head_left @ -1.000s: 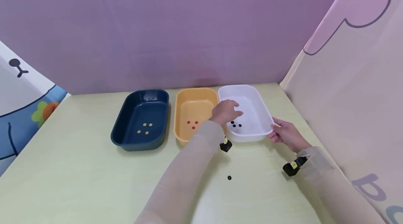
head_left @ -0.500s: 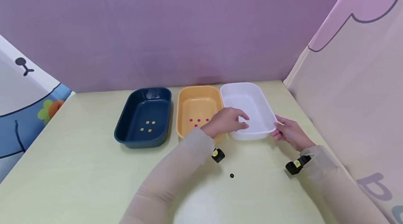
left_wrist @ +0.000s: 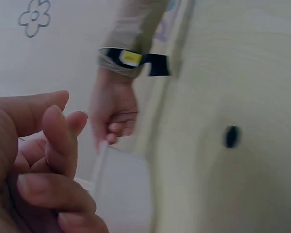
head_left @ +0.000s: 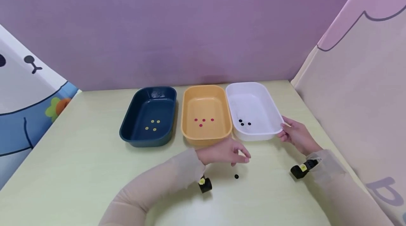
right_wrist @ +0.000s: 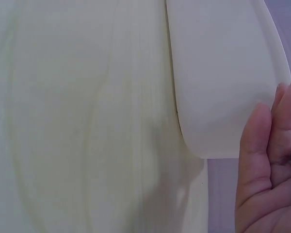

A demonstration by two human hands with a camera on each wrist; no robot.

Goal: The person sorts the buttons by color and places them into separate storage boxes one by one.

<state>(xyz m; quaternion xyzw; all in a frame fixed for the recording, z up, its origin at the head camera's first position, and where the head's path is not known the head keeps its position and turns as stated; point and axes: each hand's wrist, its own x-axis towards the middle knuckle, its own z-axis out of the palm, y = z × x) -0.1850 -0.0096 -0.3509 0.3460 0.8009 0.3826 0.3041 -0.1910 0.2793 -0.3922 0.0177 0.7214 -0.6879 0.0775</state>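
Observation:
My left hand (head_left: 224,151) hovers over the table in front of the orange tray (head_left: 207,136), fingers loosely bent and nothing seen between them. Just in front of its fingertips, a lone black button (head_left: 236,176) lies on the table; the left wrist view shows that button (left_wrist: 231,136) blurred and apart from the hand. With thumb and fingers, my right hand (head_left: 297,135) grips the front right corner of the white tray (head_left: 258,136). Three black buttons (head_left: 242,124) lie inside that tray. Only part of the right hand (right_wrist: 269,170) shows in the right wrist view, against the tray's outer wall.
Left of the orange tray, which contains several red buttons (head_left: 204,120), stands a dark blue tray (head_left: 147,143) with several yellow buttons (head_left: 153,121). The orange and white trays stand side by side. Behind the table (head_left: 79,155) rises a purple backdrop (head_left: 190,28); printed panels flank it.
My left hand has come back from over the white tray, toward me, to near the loose black button. My right hand keeps its grip on the tray corner. The view has shifted slightly.

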